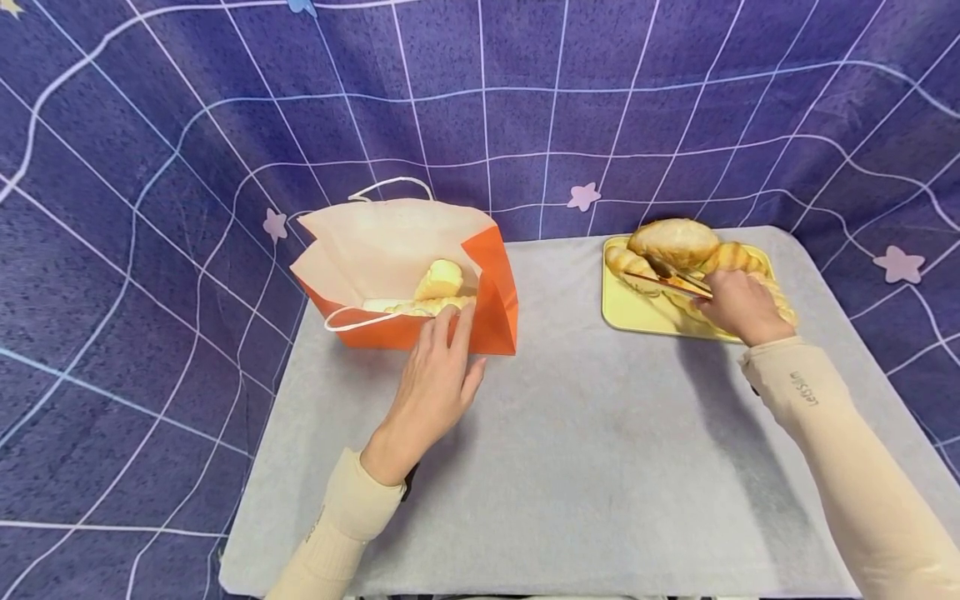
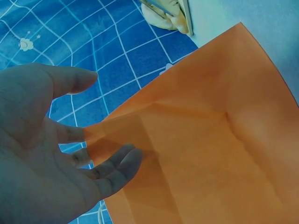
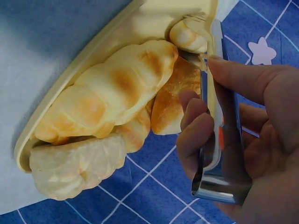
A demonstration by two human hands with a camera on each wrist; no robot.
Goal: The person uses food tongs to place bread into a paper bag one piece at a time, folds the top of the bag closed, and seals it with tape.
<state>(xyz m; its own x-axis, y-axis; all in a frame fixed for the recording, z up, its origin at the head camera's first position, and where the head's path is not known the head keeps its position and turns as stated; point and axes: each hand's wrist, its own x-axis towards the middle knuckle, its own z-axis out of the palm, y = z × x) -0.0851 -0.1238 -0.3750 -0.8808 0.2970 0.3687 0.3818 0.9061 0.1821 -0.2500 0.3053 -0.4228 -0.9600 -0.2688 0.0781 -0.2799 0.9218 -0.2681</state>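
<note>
My left hand (image 1: 431,383) is at the front rim of an orange paper bag (image 1: 498,292). In the left wrist view, some fingers pass behind the rim, others lie outside against the paper, and the thumb stands apart. A yellow bread roll (image 1: 442,277) and a twisted bread (image 1: 426,307) show inside. On the right, my right hand (image 1: 742,307) grips metal tongs (image 3: 229,163) above a yellow tray (image 1: 628,315). The tips of the tongs are at a small roll (image 3: 188,36) at the tray's left end; whether they pinch it I cannot tell.
A large oval loaf (image 1: 673,240) lies at the back of the tray, with a long browned bread (image 3: 112,88) and a pale bread (image 3: 77,163) beside it. White cord handles (image 1: 360,323) stick out from the bag. A blue gridded curtain (image 1: 525,108) hangs behind the grey table (image 1: 570,467).
</note>
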